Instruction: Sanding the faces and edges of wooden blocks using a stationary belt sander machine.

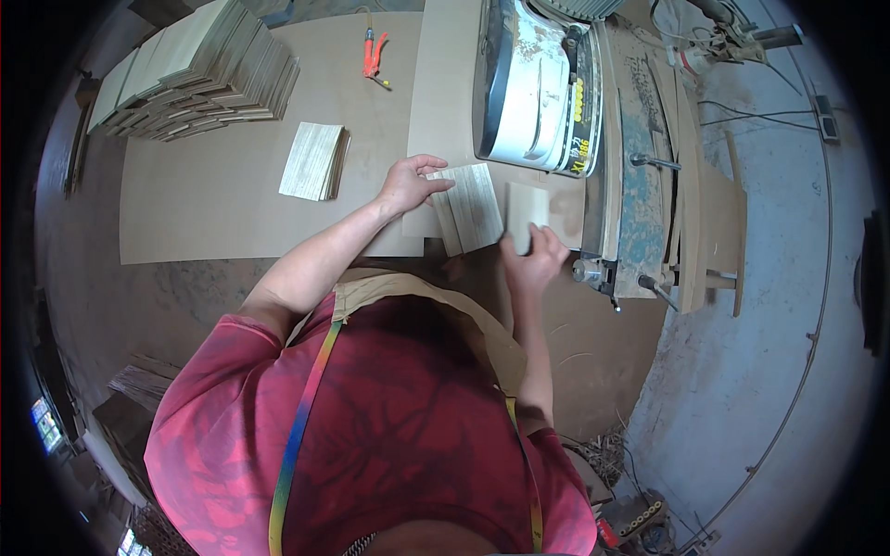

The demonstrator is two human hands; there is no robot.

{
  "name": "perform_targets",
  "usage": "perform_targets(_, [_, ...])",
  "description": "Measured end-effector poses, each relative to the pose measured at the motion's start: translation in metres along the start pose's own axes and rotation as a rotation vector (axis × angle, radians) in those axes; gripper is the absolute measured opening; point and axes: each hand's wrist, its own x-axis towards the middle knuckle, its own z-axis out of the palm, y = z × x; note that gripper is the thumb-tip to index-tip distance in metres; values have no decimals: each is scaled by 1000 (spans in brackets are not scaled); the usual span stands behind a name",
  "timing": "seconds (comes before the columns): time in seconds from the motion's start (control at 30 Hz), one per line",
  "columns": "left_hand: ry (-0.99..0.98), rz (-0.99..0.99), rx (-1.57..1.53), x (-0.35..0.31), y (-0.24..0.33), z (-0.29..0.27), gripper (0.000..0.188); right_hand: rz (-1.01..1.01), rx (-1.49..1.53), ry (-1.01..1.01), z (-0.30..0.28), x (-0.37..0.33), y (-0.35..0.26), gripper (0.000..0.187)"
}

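Observation:
Thin pale wooden boards (475,206) with visible grain stand as a small stack in front of my body, at the table's near edge. My left hand (413,185) is closed on the stack's left side, its thumb lying over the top. Just right of the stack, my right hand (536,259) pinches the near end of a single smooth, pale wooden board (527,208). This board is slightly blurred and lies close to the machine's near end. Some of the right fingers are hidden beneath it.
A white and black machine (542,102) stands at the back right, beside a worn metal bed (640,167). A smaller stack of boards (313,161) sits left of my left hand. Big piled boards (199,69) fill the far left. A red air gun (375,56) lies behind.

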Motion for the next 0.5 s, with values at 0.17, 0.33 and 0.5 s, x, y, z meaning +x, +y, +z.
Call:
perform_targets(0.17, [-5, -36, 132, 0, 13, -3, 33, -89, -290, 161, 19, 24, 54, 36])
perform_targets(0.33, [2, -26, 148, 2, 15, -5, 32, -44, -286, 162, 51, 76, 43, 32])
perform_targets(0.5, [27, -14, 279, 6, 8, 3, 28, -87, -62, 42, 51, 66, 12, 39])
